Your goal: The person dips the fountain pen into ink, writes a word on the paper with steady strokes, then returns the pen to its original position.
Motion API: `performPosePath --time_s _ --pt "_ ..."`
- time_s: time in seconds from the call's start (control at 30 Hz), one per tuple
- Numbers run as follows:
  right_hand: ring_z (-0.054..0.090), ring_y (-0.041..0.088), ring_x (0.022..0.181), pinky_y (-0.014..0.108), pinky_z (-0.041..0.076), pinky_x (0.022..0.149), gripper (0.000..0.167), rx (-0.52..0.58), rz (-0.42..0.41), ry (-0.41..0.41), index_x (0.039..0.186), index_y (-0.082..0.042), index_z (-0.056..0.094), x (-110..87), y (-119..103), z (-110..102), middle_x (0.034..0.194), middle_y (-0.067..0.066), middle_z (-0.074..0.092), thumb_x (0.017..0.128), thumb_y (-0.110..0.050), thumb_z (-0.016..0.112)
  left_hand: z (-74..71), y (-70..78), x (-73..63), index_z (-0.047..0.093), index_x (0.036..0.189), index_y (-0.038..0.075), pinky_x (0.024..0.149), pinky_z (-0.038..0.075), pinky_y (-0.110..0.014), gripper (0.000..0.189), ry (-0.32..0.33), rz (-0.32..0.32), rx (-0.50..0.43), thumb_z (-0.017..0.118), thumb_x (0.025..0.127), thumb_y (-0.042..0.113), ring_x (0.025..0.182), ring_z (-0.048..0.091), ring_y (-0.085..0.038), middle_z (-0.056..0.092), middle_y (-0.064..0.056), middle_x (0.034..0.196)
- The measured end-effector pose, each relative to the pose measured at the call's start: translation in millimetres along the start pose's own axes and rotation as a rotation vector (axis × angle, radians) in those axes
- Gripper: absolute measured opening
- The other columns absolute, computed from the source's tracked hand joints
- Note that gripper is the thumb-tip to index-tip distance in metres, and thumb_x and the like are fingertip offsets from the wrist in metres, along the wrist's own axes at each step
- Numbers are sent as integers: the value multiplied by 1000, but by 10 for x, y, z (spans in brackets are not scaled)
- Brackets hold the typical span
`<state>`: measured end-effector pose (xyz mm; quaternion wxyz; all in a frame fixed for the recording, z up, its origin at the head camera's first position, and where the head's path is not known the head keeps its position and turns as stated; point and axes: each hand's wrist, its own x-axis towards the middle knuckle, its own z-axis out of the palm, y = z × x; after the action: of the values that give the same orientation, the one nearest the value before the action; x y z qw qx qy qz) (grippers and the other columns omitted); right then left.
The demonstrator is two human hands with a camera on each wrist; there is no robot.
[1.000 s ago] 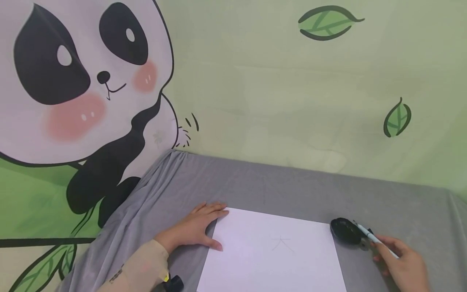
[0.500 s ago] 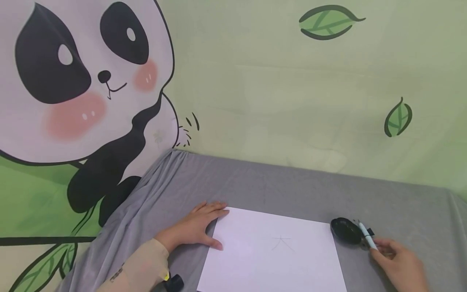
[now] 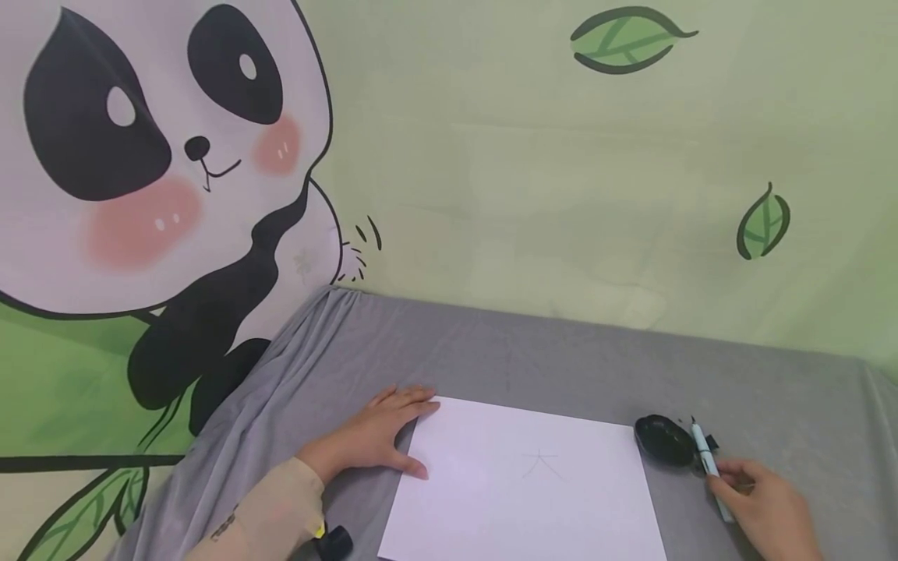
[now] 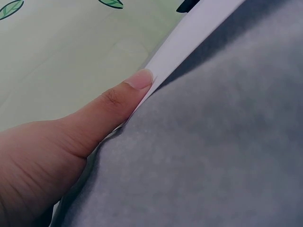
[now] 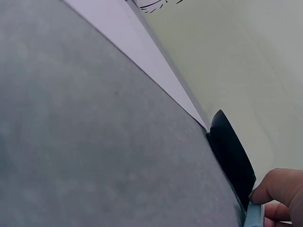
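Note:
A white sheet of paper (image 3: 519,483) with a faint drawn character lies on the grey cloth (image 3: 533,358). My left hand (image 3: 382,436) lies flat on the cloth with straight fingers, its thumb against the sheet's left edge (image 4: 156,80). My right hand (image 3: 761,499) pinches a white brush pen (image 3: 705,456), tip pointing up and away, just right of a small black ink dish (image 3: 662,442). In the right wrist view the dish (image 5: 232,156) stands at the paper's corner, and a fingertip grips the pen's barrel (image 5: 253,215).
A backdrop with a panda (image 3: 154,156) and green leaves (image 3: 627,43) hangs behind the table. The grey cloth drapes off the table's left side. A small black and yellow object (image 3: 330,539) sits by my left sleeve.
My right hand has swung the pen from lying slanted to more upright, bringing its tip close beside the ink dish. My left hand has stayed put.

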<state>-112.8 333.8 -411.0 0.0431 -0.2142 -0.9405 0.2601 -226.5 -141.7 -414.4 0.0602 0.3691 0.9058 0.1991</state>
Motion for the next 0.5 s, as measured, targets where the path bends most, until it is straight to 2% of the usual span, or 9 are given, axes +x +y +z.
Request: performPosePath --time_s 0.27,0.5 --pt "64 24 72 26 41 53 39 -12 -34 -9 109 12 61 -14 16 -22 88 20 69 86 -18 67 10 -6 13 41 146 11 119 15 -57 96 -6 8 -7 78 70 56 146 28 -30 35 -9 155" --pt "64 25 74 25 41 53 42 -12 -9 -3 113 11 59 17 0 -5 89 21 69 88 -22 65 -3 -7 28 40 146 12 119 15 -57 96 -12 4 -12 78 70 55 146 27 -30 34 -9 156"
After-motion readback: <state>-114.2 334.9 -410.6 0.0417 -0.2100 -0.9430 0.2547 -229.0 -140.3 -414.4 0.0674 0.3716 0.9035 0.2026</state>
